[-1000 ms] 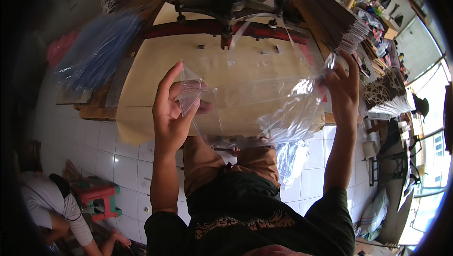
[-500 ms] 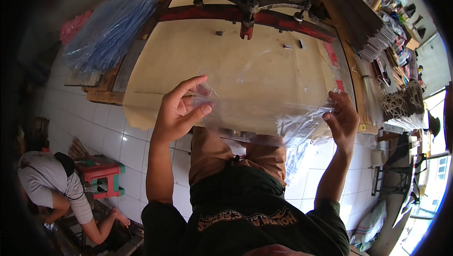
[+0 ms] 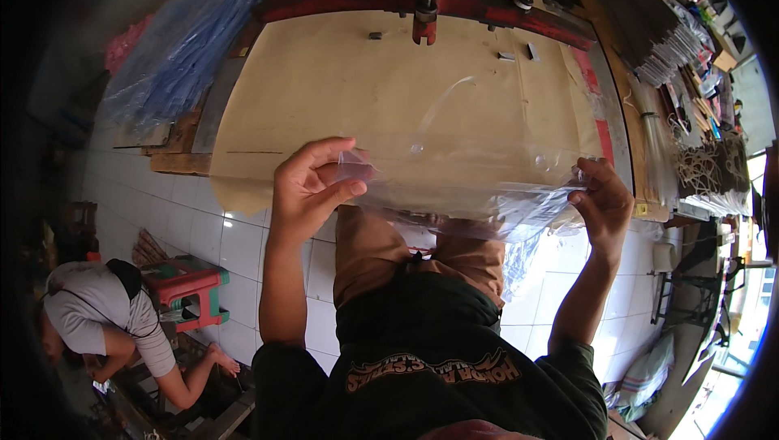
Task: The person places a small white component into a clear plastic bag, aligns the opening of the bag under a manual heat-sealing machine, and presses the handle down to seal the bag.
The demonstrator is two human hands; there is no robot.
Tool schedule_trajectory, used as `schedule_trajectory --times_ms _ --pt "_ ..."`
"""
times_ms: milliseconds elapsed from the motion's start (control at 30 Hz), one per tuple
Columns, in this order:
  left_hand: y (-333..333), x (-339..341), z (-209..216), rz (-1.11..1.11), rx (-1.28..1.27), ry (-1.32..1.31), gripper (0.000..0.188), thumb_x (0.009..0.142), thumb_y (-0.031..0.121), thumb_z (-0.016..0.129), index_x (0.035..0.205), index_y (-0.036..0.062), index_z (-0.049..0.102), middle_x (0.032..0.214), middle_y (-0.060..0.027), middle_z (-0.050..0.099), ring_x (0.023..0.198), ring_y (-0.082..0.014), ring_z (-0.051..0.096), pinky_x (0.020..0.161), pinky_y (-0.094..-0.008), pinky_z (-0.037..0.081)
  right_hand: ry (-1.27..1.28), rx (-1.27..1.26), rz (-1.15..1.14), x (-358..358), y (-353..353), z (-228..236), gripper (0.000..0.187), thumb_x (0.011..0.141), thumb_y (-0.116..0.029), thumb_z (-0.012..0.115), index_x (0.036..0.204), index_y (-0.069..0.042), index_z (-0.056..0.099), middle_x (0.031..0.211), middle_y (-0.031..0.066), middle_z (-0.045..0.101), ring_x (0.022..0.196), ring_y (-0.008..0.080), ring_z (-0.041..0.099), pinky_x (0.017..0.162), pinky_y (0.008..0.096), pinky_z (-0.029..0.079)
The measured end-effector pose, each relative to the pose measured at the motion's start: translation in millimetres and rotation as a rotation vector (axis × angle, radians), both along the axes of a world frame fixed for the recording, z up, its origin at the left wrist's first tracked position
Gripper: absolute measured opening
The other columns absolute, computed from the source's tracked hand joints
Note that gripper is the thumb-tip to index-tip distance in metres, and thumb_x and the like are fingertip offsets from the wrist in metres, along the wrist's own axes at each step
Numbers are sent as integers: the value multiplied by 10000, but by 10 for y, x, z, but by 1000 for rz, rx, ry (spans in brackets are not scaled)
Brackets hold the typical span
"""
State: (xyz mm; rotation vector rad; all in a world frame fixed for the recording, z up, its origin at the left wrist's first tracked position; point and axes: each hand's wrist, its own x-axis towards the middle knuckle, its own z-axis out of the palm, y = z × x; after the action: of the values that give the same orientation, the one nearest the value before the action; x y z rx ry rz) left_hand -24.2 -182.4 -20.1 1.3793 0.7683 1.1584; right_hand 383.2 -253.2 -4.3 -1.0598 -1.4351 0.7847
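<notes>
Stretched between my hands is a clear plastic sheet, possibly a bag, hanging over the near edge of the paper-covered table. My left hand holds its left end, thumb below and fingers above, partly seen through the film. At the other end my right hand pinches the sheet's right edge between thumb and curled fingers. Light glints off the crumpled right part of the film. Beyond it, a thin curved clear strip shows against the brown paper.
A black metal frame with a red bar spans the table's far side. Small dark blocks lie near it. Stacked bluish plastic sits left, bundled clear strips right. Lower left, a person crouches by a red-green stool.
My view has shifted slightly. Both hands keep hold of the plastic sheet; the right hand is a little farther right and lower, and the film looks pulled straighter.
</notes>
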Motion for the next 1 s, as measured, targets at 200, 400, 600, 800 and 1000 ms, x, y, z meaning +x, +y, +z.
schedule_trajectory --times_ms 200,400,600,800,1000 --pt "-69 187 -155 219 92 -27 299 847 -79 782 948 -24 505 1076 -218 697 1043 -250 719 927 -346 597 54 123 -74 51 24 -204 417 817 15 821 1206 55 676 1095 102 642 1029 185 644 913 312 513" --pt "-218 344 -59 398 106 203 347 840 -11 814 1080 -36 565 1074 -170 686 1000 -200 698 900 -326 572 71 235 -107 52 -79 -315 387 831 5 817 1198 8 695 1086 108 656 1031 189 645 884 313 528" --pt "-411 297 -62 482 55 379 354 808 55 867 1082 -49 670 1019 -109 703 902 -142 661 825 -277 531 79 181 -59 110 -146 -385 376 841 -38 814 1197 -11 697 1139 133 667 1072 231 655 925 349 520" --pt "-446 443 -228 478 140 184 311 791 29 867 1043 -41 699 986 -78 718 872 -126 636 821 -273 515 -554 457 -473 -274 14 203 375 827 -62 782 1188 -13 696 1254 203 663 1221 358 619 1023 457 480" --pt "-481 680 -235 411 75 12 286 788 -42 841 1030 -42 689 944 -88 724 872 -136 669 819 -283 543 -692 278 181 -1118 345 721 484 826 -74 752 1292 -22 634 1218 201 671 1129 384 633 933 458 525"
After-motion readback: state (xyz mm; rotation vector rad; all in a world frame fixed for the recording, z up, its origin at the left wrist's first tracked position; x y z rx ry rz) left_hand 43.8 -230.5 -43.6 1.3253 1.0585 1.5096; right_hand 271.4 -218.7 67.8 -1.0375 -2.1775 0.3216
